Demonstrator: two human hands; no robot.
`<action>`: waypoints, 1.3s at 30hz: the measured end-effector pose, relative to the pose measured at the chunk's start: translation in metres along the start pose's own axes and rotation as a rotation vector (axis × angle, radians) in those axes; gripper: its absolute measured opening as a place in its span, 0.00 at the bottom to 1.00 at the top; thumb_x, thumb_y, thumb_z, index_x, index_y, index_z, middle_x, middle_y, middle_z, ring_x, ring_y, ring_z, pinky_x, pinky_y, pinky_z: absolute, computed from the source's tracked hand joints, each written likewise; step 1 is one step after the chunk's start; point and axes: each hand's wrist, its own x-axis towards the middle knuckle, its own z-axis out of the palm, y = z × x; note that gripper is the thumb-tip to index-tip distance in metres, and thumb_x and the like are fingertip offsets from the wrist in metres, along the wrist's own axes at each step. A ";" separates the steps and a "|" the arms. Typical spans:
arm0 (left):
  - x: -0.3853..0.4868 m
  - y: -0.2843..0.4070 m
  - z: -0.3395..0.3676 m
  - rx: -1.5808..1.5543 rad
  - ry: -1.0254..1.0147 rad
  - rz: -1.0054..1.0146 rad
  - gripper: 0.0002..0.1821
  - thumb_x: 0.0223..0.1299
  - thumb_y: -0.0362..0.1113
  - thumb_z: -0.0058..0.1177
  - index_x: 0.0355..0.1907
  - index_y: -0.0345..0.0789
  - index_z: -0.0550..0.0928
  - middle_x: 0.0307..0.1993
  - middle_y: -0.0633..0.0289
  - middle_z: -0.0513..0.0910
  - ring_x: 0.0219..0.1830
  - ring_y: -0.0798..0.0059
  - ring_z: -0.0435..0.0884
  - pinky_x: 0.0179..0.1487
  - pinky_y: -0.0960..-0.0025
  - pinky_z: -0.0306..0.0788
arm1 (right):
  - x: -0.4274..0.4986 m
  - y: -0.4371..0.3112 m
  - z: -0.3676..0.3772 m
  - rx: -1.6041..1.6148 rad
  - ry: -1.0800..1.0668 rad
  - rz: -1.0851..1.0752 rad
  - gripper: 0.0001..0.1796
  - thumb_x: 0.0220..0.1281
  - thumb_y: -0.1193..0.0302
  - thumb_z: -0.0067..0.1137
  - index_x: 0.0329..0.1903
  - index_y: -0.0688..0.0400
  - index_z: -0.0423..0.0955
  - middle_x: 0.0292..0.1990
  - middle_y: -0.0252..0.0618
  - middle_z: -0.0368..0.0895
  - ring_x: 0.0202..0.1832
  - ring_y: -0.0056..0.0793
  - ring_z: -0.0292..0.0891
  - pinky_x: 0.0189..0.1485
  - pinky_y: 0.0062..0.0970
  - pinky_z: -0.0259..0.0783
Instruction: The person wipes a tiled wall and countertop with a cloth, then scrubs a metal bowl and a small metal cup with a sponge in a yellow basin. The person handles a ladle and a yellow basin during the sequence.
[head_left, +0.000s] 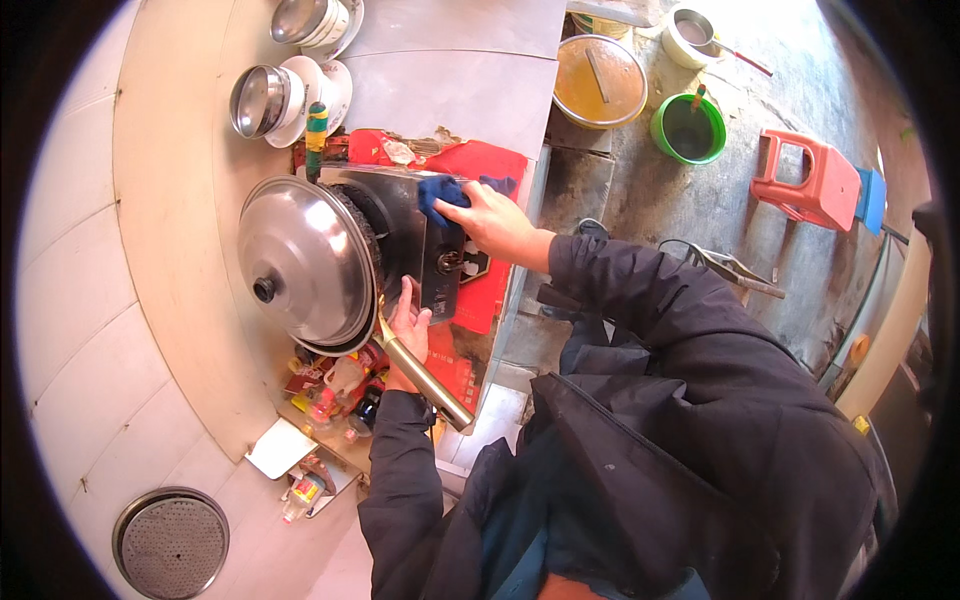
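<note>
A dark gas stove (409, 225) stands on red cardboard (510, 165). My right hand (499, 225) grips a dark blue cloth (441, 196) against the stove's top front edge. My left hand (409, 330) rests with spread fingers at the stove's near end, partly under the pan handle (424, 379); nothing shows in it. A pan with a domed metal lid (311, 255) sits over the burner. The stove's knob (448, 262) is between my hands, on the front panel. Behind the lid rises a handle wrapped in green and yellow tape (316, 139).
Stacked bowls and plates (262, 101) stand by the wall. Bottles and packets (364, 405) crowd beside the pan. On the floor are a lidded pot (636, 79), a green bucket (720, 142), a white bucket (670, 54) and a pink stool (829, 184).
</note>
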 end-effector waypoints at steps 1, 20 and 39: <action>0.000 0.003 -0.001 0.013 0.005 0.000 0.45 0.69 0.27 0.64 0.85 0.49 0.64 0.31 0.68 0.68 0.32 0.77 0.67 0.40 0.70 0.71 | -0.008 0.005 0.004 0.015 -0.003 -0.002 0.34 0.56 0.79 0.66 0.67 0.48 0.77 0.55 0.54 0.73 0.55 0.54 0.77 0.56 0.47 0.76; 0.000 0.010 -0.001 -0.136 -0.006 -0.054 0.45 0.67 0.14 0.57 0.85 0.41 0.64 0.64 0.54 0.81 0.57 0.70 0.81 0.62 0.69 0.75 | -0.012 0.003 0.014 -0.370 -0.183 0.338 0.29 0.69 0.73 0.58 0.72 0.65 0.70 0.52 0.57 0.77 0.44 0.53 0.87 0.42 0.46 0.86; -0.012 -0.021 0.001 -0.202 0.013 0.052 0.45 0.67 0.22 0.56 0.86 0.45 0.61 0.63 0.47 0.83 0.59 0.64 0.85 0.59 0.62 0.77 | -0.135 -0.059 0.059 -0.384 -0.346 0.123 0.21 0.69 0.70 0.58 0.63 0.40 0.78 0.53 0.50 0.76 0.51 0.52 0.82 0.48 0.48 0.81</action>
